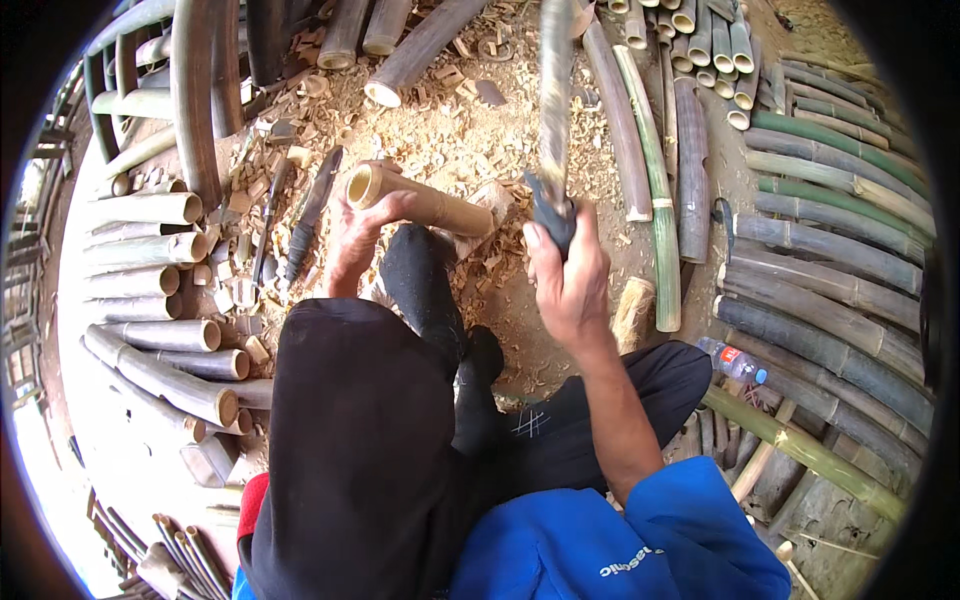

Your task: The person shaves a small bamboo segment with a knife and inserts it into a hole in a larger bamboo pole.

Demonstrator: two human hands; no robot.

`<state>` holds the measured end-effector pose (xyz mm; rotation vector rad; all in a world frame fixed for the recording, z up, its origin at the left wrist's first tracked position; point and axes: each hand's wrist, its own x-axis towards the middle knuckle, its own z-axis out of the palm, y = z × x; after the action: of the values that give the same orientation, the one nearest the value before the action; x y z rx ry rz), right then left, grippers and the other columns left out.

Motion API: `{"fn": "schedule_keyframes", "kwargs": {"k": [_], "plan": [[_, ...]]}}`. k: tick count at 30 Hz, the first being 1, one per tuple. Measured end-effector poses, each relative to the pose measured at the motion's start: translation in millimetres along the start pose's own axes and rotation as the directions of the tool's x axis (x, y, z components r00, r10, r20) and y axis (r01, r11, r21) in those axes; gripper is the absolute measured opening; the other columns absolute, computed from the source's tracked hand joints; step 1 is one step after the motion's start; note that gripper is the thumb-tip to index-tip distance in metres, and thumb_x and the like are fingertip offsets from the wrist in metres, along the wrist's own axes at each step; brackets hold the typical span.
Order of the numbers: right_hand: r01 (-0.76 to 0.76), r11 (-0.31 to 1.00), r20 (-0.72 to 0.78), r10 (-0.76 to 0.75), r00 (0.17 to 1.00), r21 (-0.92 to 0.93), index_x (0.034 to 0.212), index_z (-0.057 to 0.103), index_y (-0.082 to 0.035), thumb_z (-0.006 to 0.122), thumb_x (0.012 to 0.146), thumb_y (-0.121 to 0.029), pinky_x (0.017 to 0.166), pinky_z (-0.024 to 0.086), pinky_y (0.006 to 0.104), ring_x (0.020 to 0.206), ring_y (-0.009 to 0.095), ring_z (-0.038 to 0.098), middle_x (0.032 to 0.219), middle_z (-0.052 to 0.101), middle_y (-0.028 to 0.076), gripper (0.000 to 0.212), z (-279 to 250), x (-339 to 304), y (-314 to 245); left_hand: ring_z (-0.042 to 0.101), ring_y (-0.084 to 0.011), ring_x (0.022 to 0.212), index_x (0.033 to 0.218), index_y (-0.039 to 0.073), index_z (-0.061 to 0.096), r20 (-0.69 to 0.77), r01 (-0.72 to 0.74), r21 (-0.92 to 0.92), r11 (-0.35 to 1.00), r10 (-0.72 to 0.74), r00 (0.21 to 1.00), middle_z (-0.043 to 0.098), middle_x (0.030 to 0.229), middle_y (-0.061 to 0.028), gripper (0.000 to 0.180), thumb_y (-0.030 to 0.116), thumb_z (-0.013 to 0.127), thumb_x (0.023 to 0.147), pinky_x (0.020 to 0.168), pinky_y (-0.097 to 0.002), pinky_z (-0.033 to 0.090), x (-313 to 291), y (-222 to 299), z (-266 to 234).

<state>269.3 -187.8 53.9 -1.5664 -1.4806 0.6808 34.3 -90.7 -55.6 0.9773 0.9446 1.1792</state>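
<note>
The left hand (362, 232) is clamped around a short bamboo section (440, 208), thumb across its near end and fingers mostly hidden behind it. The section lies tilted above the black-socked foot (425, 285), its open end toward the left and its other end beside a pale wood block (487, 222) (whether the two touch, I cannot tell). The right hand (572, 285) is closed around the black handle (553, 222) of a machete, whose blade (555, 105) points up and away, blurred, to the right of the section and apart from it. Wood shavings (480, 120) cover the ground. A dark-handled knife (312, 215) lies left of the left hand; a clear plastic bottle (738, 362) lies near the right knee.
</note>
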Motion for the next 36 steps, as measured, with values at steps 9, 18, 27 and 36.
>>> {"fn": "schedule_keyframes", "kwargs": {"k": [9, 18, 27, 36], "plan": [[-0.235, 0.875, 0.237, 0.357, 0.904, -0.422, 0.105, 0.048, 0.003, 0.061, 0.100, -0.036, 0.078, 0.047, 0.0614, 0.089, 0.053, 0.065, 0.087, 0.066, 0.033, 0.041, 23.2, -32.3, 55.8, 0.065, -0.0151, 0.087, 0.113, 0.001, 0.064, -0.169, 0.010, -0.157, 0.988, -0.037, 0.985, 0.069, 0.099, -0.0052, 0.040, 0.011, 0.081, 0.078, 0.079, -0.0306, 0.053, -15.0, -1.9, 27.3], [-0.266, 0.739, 0.210, 0.482, 0.851, -0.619, 0.122, 0.047, 0.007, 0.060, 0.100, -0.029, 0.075, 0.054, 0.0564, 0.083, 0.050, 0.067, 0.088, 0.067, 0.032, 0.044, 30.0, -31.0, 92.8, 0.068, -0.0139, 0.085, 0.107, 0.002, 0.065, -0.330, -0.245, -0.240, 0.939, 0.159, 0.931, 0.072, 0.095, -0.0046, 0.035, 0.006, 0.085, 0.079, 0.081, -0.0305, 0.055, -3.4, -6.4, 55.3], [-0.270, 0.951, 0.137, 0.291, 0.947, -0.152, 0.110, 0.050, 0.002, 0.061, 0.102, -0.030, 0.065, 0.049, 0.0518, 0.078, 0.048, 0.066, 0.083, 0.065, 0.027, 0.034, -4.2, -43.2, 29.1, 0.065, -0.0154, 0.094, 0.114, 0.002, 0.063, -0.110, -0.082, 0.036, 0.996, 0.085, 0.990, 0.068, 0.103, -0.0056, 0.048, 0.013, 0.087, 0.074, 0.088, -0.0324, 0.053, -33.2, -23.1, 14.3], [-0.184, 0.866, 0.269, 0.336, 0.903, -0.464, 0.112, 0.049, 0.004, 0.055, 0.102, -0.038, 0.071, 0.051, 0.0605, 0.080, 0.052, 0.067, 0.083, 0.067, 0.033, 0.043, 19.8, -55.1, 98.7, 0.063, -0.0186, 0.104, 0.130, 0.001, 0.056, -0.047, -0.041, 0.017, 0.999, 0.042, 0.998, 0.065, 0.114, -0.0073, 0.066, 0.009, 0.085, 0.071, 0.094, -0.0341, 0.051, -19.2, 6.2, 39.5]]}}
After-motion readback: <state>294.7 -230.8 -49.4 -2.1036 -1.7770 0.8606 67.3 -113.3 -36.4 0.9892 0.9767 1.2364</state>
